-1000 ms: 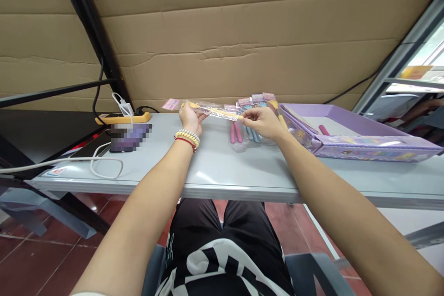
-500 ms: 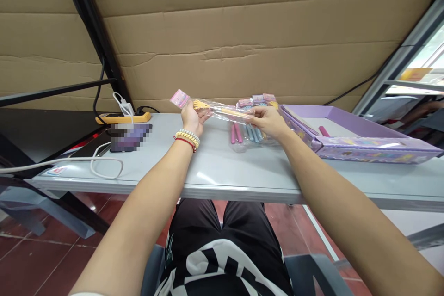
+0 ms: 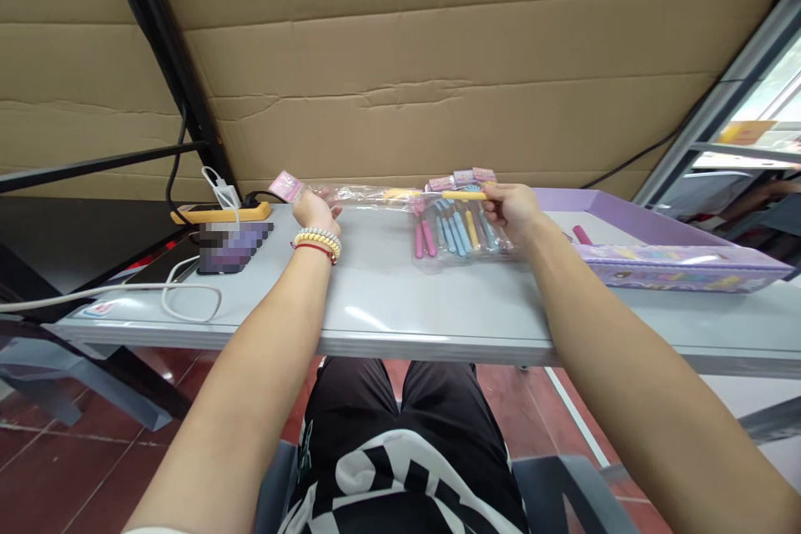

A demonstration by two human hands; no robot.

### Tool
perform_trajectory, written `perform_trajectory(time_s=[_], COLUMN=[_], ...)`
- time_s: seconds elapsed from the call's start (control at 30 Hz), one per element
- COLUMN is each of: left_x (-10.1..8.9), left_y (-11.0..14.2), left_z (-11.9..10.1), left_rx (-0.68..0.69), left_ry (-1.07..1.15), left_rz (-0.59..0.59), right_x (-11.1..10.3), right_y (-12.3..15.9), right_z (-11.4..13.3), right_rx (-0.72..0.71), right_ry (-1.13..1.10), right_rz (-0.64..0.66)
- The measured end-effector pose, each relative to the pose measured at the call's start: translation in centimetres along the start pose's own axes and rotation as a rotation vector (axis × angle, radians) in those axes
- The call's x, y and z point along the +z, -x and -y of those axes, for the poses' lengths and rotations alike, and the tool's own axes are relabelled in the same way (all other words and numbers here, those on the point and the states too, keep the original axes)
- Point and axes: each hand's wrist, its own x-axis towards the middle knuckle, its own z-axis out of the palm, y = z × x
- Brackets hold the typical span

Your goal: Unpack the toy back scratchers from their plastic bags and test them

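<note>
My left hand (image 3: 316, 210) is closed on the pink-topped end of a clear plastic bag (image 3: 356, 196), which stretches sideways above the table. In my right hand (image 3: 514, 207) is the handle end of a yellow back scratcher (image 3: 463, 195) with a thin metal rod. Its yellow head lies inside the bag's right end, while the handle is outside. Below and behind my right hand are several bagged pieces with pink handles (image 3: 429, 239), blue handles (image 3: 460, 234) and a yellow handle, under pink header cards (image 3: 441, 183).
On the right stands an open purple box (image 3: 676, 267) with a pink handle (image 3: 581, 234) inside. A phone (image 3: 234, 249), a white cable (image 3: 188, 317) and a yellow power strip (image 3: 254, 211) lie at left on the grey table (image 3: 375, 292). Cardboard (image 3: 400, 83) lines the back.
My hands have moved apart, left hand leftward and right hand rightward. The back scratcher has slid rightward in the bag, and its handle now sticks out. More bagged handles show.
</note>
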Motion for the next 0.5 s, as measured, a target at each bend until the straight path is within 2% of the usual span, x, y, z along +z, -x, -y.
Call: perform_trajectory(time_s=[0.13, 0.23, 0.37, 0.5], left_x=[-0.2, -0.1, -0.1, -0.2], left_y=[-0.3, 0.1, 1.0, 1.5], left_z=[0.3, 1.1, 2.4, 3.4], left_rx=[0.004, -0.010, -0.013, -0.087], left_ry=[-0.125, -0.312, -0.544, -0.545], left_rz=[0.003, 0.125, 0.367, 0.491], right_x=[-1.3, -1.8, -1.5, -0.6], right_y=[-0.7, -1.0, -0.4, 0.9], right_z=[0.4, 0.6, 1.1, 1.4], right_rx=[0.100, 0.055, -0.062, -0.114], right_ry=[-0.241, -0.388, -0.414, -0.317], right_rz=[-0.216, -0.249, -0.105, 0.152])
